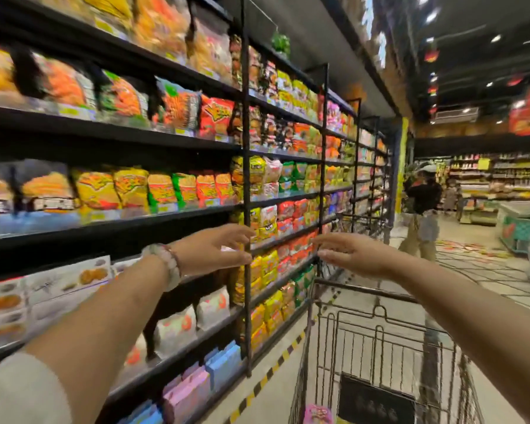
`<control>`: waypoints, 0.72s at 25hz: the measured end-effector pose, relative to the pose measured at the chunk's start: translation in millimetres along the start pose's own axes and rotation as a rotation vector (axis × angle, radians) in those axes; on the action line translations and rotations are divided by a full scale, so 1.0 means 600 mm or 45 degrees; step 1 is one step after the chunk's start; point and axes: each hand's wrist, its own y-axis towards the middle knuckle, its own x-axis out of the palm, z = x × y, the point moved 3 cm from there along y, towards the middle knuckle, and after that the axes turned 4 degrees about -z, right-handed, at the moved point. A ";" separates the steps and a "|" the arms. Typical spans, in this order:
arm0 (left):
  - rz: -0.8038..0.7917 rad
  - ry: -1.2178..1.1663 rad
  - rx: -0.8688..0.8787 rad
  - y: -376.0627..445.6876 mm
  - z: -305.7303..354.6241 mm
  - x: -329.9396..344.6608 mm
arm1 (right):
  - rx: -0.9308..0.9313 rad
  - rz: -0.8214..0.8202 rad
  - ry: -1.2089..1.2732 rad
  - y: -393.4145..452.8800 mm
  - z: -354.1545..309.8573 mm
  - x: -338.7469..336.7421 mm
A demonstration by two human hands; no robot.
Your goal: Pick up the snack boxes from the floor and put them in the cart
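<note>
In a supermarket snack aisle, an empty left hand (218,249) with spread fingers and an empty, open right hand (354,255) reach forward above a silver wire shopping cart (380,338). A pink snack box (317,414) lies in the cart; tall black shelves (166,215) of bright packets line the left.

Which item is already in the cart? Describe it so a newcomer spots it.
Find the wire cart at bottom right, beside the shelves. Look at its near left corner, at the frame's bottom edge: a small pink box. It is the only pink thing inside the cart.
</note>
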 end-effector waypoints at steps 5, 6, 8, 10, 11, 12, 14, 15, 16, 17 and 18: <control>0.094 0.062 -0.317 -0.246 0.026 -0.025 | -0.291 -0.206 -0.055 -0.041 -0.143 0.064; 0.114 0.087 -0.396 -0.303 0.034 -0.031 | -0.348 -0.258 -0.062 -0.054 -0.186 0.082; 0.178 0.127 -0.521 -0.403 0.053 -0.045 | -0.453 -0.320 -0.082 -0.074 -0.270 0.111; 0.266 0.174 -0.632 -0.505 0.074 -0.065 | -0.605 -0.320 -0.125 -0.101 -0.365 0.139; 0.314 0.197 -0.682 -0.562 0.087 -0.076 | -0.686 -0.320 -0.136 -0.118 -0.415 0.156; 0.356 0.221 -0.736 -0.616 0.099 -0.086 | -0.763 -0.324 -0.135 -0.136 -0.463 0.173; 0.455 0.242 -0.853 -0.730 0.122 -0.102 | -0.915 -0.358 -0.095 -0.174 -0.558 0.208; 0.505 0.245 -0.914 -0.790 0.135 -0.106 | -0.991 -0.386 -0.056 -0.194 -0.607 0.228; 0.558 0.256 -0.988 -0.860 0.154 -0.108 | -1.073 -0.425 0.002 -0.219 -0.665 0.251; 0.589 0.277 -1.068 -0.926 0.174 -0.109 | -1.137 -0.473 0.075 -0.244 -0.722 0.273; 0.609 0.299 -1.155 -0.994 0.194 -0.112 | -1.207 -0.517 0.138 -0.273 -0.780 0.292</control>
